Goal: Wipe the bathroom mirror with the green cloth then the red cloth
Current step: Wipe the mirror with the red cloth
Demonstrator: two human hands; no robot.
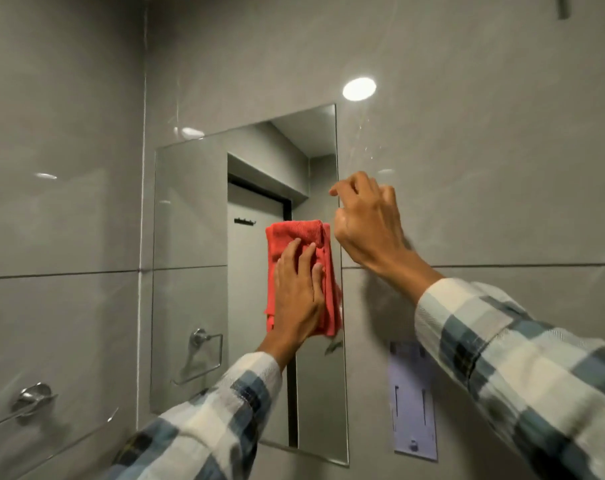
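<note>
The frameless bathroom mirror (190, 237) hangs on a grey tiled wall. A folded red cloth (294, 233) lies flat against the glass near the mirror's right edge. My left hand (299, 296) presses it there with palm and fingers spread over its lower half. My right hand (366, 226) is at the mirror's right edge, just above and right of the cloth. Its fingers are loosely curled against the edge and the wall, with nothing in them. No green cloth is in view.
A chrome towel ring (30, 400) is fixed to the left wall at the lower left. A pale lavender panel (413, 400) is mounted on the wall right of the mirror. A ceiling light glares off the tile (359, 89) above the mirror.
</note>
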